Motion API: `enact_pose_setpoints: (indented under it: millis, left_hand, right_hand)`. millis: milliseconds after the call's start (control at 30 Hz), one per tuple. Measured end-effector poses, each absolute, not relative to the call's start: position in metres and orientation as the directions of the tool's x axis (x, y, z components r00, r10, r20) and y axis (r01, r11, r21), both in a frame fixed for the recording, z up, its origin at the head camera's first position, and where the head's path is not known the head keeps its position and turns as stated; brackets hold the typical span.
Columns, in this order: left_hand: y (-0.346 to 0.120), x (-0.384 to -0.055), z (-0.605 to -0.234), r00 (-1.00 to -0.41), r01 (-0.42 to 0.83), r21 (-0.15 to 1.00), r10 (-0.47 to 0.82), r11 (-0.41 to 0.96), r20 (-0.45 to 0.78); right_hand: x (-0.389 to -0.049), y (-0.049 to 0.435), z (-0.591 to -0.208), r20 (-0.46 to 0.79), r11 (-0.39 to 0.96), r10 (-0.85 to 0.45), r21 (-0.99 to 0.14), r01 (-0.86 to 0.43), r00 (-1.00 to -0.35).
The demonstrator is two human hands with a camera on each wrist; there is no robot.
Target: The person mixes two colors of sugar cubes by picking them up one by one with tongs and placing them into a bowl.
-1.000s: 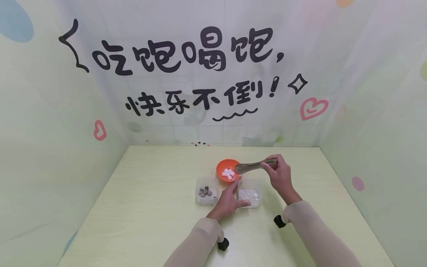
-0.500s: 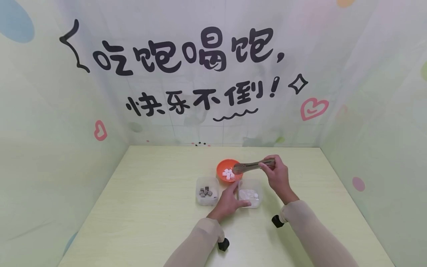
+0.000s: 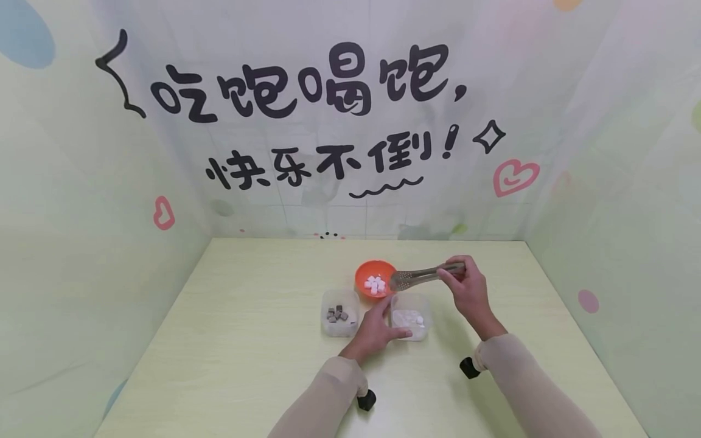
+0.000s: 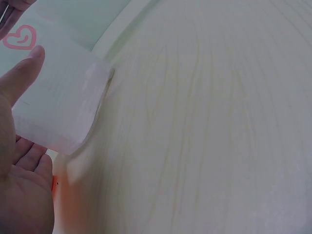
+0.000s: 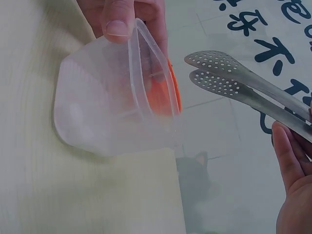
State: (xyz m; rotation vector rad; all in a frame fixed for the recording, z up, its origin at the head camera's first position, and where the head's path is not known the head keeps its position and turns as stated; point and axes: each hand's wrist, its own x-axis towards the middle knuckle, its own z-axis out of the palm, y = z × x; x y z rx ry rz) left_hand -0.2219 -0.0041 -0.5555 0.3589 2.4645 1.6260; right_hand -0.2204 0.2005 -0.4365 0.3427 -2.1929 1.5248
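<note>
My right hand (image 3: 472, 295) grips metal tongs (image 3: 420, 277) by the handle end. In the right wrist view their two perforated tips (image 5: 217, 78) sit slightly apart with nothing between them. They hang at the right rim of an orange bowl (image 3: 376, 266), above the right-hand container. Several white cubes (image 3: 375, 285) lie inside the bowl. With thumb in front and fingers along the left side, my left hand (image 3: 373, 331) holds a translucent plastic container (image 5: 92, 97). One white piece (image 3: 420, 320) shows in that container.
A second translucent container (image 3: 330, 298) with several grey-brown cubes (image 3: 338, 314) stands left of my left hand. The pale wooden table (image 3: 235, 340) meets printed fabric walls (image 3: 361, 213) at its back and sides.
The tongs first move slightly left over the bowl, then draw back right to its rim as my right hand shifts right. My left hand stays in place.
</note>
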Motion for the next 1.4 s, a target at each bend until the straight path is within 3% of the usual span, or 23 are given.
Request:
enact_pose_setpoints:
  millis: [300, 833, 1400]
  left_hand:
    - [-0.003, -0.223, -0.557, -0.955, 0.118, 0.926, 0.297, 0.359, 0.006]
    - [-0.004, -0.223, -0.557, -0.955, 0.127, 0.917, 0.297, 0.379, 0.009]
    - [-0.003, -0.221, -0.554, -0.957, 0.102, 0.918, 0.290, 0.383, -0.015]
  right_hand:
    - [-0.231, 0.224, -0.469, 0.481, 0.341, 0.008, -0.826, -0.450, -0.877]
    - [-0.208, 0.225, -0.449, 0.409, 0.339, -0.154, -0.833, -0.437, -0.899]
    - [-0.234, 0.247, -0.470, 0.249, 0.423, -0.341, -0.821, -0.384, -0.907]
